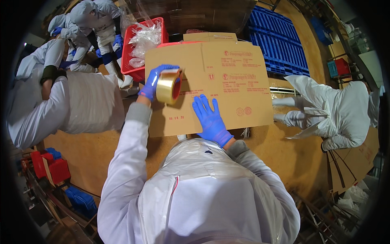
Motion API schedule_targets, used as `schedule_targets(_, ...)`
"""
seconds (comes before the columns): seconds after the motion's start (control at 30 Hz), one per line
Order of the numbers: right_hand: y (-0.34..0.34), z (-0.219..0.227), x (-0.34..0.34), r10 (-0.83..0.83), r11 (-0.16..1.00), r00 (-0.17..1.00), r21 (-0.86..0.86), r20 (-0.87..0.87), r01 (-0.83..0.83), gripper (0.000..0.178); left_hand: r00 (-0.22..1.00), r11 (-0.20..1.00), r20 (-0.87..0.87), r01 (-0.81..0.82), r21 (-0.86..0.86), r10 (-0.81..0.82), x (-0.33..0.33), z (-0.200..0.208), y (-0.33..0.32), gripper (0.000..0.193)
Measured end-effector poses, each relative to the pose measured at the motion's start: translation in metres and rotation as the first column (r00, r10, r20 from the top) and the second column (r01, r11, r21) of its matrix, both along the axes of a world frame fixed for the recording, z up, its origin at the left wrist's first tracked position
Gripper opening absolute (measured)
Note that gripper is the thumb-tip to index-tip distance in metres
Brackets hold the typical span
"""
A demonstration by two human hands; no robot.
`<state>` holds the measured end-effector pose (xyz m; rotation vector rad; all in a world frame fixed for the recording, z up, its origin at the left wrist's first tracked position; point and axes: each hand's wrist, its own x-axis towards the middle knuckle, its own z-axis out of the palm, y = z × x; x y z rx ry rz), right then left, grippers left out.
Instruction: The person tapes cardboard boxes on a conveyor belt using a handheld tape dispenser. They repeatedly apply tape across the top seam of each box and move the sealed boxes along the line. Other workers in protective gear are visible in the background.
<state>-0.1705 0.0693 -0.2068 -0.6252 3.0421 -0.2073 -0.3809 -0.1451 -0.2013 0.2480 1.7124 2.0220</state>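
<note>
In front of me lies a brown cardboard box (239, 110) with red print, seen as a flat panel. My left hand (153, 81), in a blue glove, is closed at the side of a large roll of clear yellowish packing tape (165, 92) with a red core, held over the cardboard's left part. Whether a dispenser is under the fingers is hidden. My right hand (211, 122), also blue-gloved, rests flat with fingers spread on the cardboard near its front edge. Nothing is held in it.
A red crate (164, 30) with clear plastic bags (145, 42) stands beyond the box. Blue pallets (278, 38) are at the far right. Co-workers in white are at the left (95, 24) and right (337, 110). Flattened cardboard (351, 168) leans at the right.
</note>
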Motion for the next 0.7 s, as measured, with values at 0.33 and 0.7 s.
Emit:
schedule_targets(0.33,0.003,-0.016,0.001,-0.066,0.994,0.998,-0.084,-0.009,0.065,0.099,0.974,0.992,0.196,0.104,0.075,-0.117,0.120,-0.012,-0.035,0.028)
schedule_targets(0.7,0.013,0.027,-0.008,-0.058,0.940,0.994,-0.340,-0.092,0.024,0.090,0.619,0.780,-0.698,-0.611,-0.139,0.360,0.124,0.025,-0.076,0.054)
